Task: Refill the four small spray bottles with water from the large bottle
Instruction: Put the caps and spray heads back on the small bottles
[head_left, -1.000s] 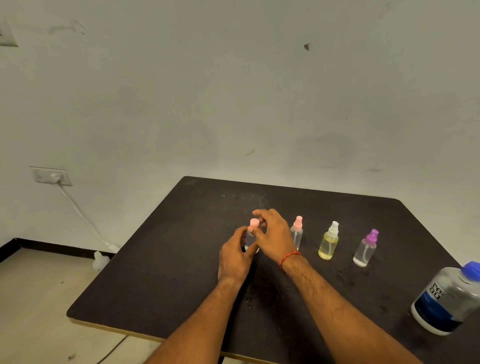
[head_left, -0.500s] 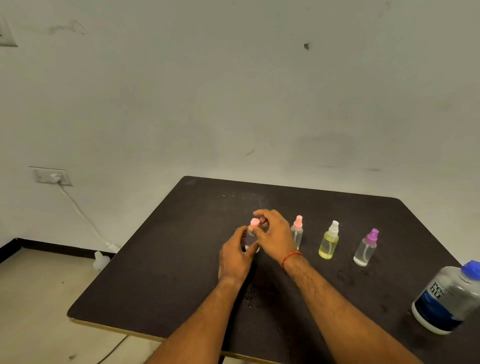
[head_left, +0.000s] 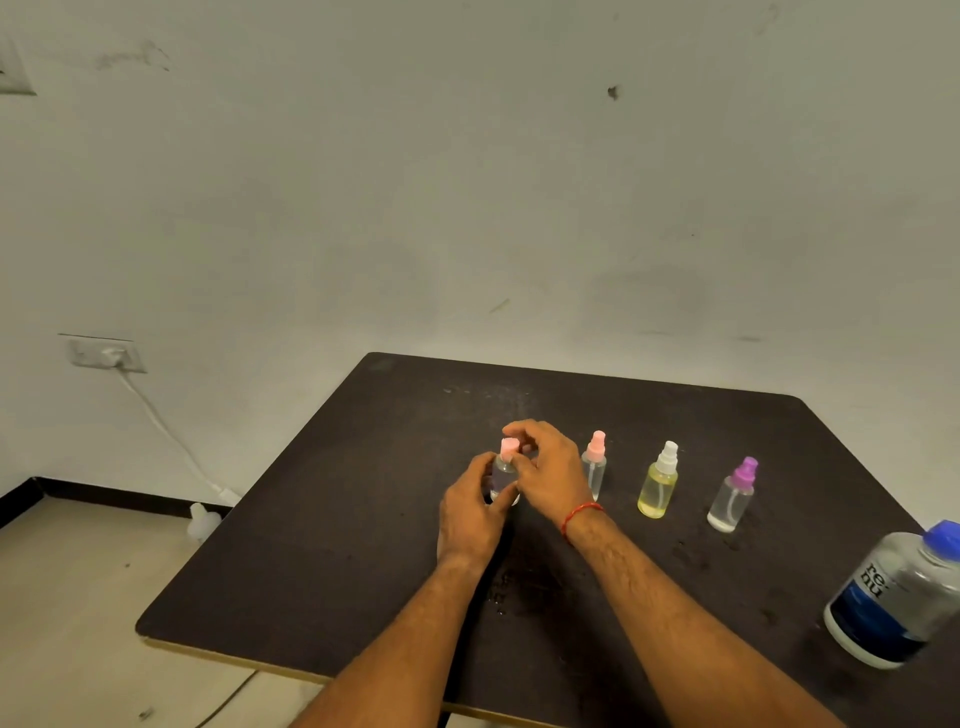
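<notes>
My left hand (head_left: 470, 512) wraps the upright leftmost spray bottle (head_left: 503, 475) on the counter (head_left: 363, 519); my right hand (head_left: 545, 470) pinches its pink cap (head_left: 509, 447) from above. The large bottle (head_left: 896, 597) stands well to the right, nearer my right hand.

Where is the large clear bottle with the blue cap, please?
The large clear bottle with the blue cap stands at the dark table's right edge, beyond the purple-capped spray bottle.
</notes>
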